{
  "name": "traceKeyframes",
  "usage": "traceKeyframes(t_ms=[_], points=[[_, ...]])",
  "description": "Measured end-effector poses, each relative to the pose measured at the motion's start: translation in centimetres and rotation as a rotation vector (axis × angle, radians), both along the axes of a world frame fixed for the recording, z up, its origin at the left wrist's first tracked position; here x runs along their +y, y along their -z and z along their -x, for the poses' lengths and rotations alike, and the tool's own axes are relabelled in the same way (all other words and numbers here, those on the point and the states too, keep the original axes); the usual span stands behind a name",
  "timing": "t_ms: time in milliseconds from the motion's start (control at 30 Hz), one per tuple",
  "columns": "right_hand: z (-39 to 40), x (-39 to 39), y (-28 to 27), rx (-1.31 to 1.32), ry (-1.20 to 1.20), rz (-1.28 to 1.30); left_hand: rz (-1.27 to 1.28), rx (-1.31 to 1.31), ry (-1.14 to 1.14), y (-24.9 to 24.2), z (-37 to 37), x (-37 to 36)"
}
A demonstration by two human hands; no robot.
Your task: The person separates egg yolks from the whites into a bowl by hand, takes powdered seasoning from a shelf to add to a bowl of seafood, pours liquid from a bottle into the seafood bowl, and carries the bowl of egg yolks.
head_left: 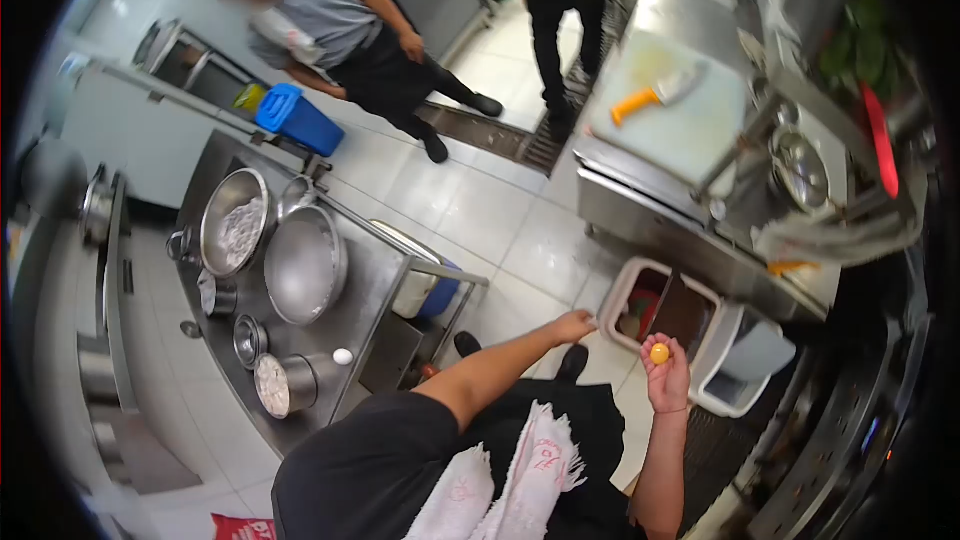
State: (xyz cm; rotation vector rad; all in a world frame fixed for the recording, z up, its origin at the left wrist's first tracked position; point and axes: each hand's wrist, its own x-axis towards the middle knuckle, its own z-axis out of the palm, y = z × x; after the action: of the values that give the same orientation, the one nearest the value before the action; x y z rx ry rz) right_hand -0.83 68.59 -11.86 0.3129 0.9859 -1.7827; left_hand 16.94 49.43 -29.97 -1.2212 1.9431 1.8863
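Now — right hand point(668, 378) palm up, fingers loosely curled, an egg yolk point(660, 353) resting on them; left hand point(573, 327) opposite, its grip unclear — waste bin point(612, 306) just beyond both.

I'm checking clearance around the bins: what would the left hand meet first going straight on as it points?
Likely the beige bin, its nearest rim lying just ahead of the left hand in the picture; depth is unclear, so the hand might pass above it.
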Motion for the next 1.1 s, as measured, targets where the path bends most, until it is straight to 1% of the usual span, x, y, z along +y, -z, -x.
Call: traceKeyframes(t_ms=[33,67,100,167,300,367,400,533,633,700,767,833,900,933,1033,1067,1100], points=[[-0.2,-2.1,-0.5,0.010,-0.059,0.031,-0.032,-0.019,-0.052,-2.3,-2.8,-1.2],[-0.6,-4.1,-1.0,0.019,-0.119,0.061,0.011,-0.104,0.008,-1.9,-5.7,-3.0],[-1.0,-6.0,-1.4,0.029,-0.176,0.089,-0.029,-0.122,-0.017,-1.0,-9.0,-4.4],[-2.0,-9.5,-1.7,0.059,-0.260,0.144,-0.063,-0.133,-0.306,-3.6,-15.3,-5.6],[-6.5,-15.9,-5.1,0.068,-0.359,0.127,-0.226,-0.136,-0.722,-5.2,-27.4,-6.8],[-9.7,-18.3,-6.9,0.074,-0.437,0.158,-0.224,-0.117,-0.874,-6.6,-32.0,-6.0],[-11.4,-19.2,-7.2,0.059,-0.476,0.157,-0.230,-0.094,-0.912,-7.2,-34.1,-5.4],[-18.5,-23.7,-7.3,0.029,-0.648,0.147,-0.189,0.011,-1.101,-11.0,-38.5,-3.2],[-25.1,-27.2,-8.4,0.025,-0.804,0.128,-0.124,0.200,-1.136,-16.8,-40.9,-2.8],[-30.2,-30.1,-8.3,0.019,-0.895,0.127,0.093,0.380,-1.120,-22.4,-42.9,-2.9],[-35.7,-33.0,-8.7,-0.008,-0.991,0.147,0.276,0.522,-1.075,-31.3,-45.5,-3.5],[-41.3,-35.7,-10.2,-0.018,-1.110,0.165,0.443,0.610,-1.101,-40.7,-48.1,-3.4],[-46.6,-38.5,-11.1,-0.050,-1.216,0.183,0.745,0.563,-1.053,-48.2,-50.3,-2.0],[-49.2,-39.8,-12.0,-0.051,-1.272,0.210,0.902,0.540,-1.011,-50.0,-51.6,-1.9],[-55.8,-42.5,-14.2,-0.053,-1.396,0.286,1.054,0.577,-1.099,-50.5,-54.0,-1.2],[-58.0,-43.4,-14.6,-0.059,-1.430,0.293,1.009,0.533,-1.064,-50.2,-54.7,-0.9],[-60.0,-44.3,-14.9,-0.066,-1.466,0.303,0.903,0.460,-1.146,-49.5,-55.0,-0.7]])
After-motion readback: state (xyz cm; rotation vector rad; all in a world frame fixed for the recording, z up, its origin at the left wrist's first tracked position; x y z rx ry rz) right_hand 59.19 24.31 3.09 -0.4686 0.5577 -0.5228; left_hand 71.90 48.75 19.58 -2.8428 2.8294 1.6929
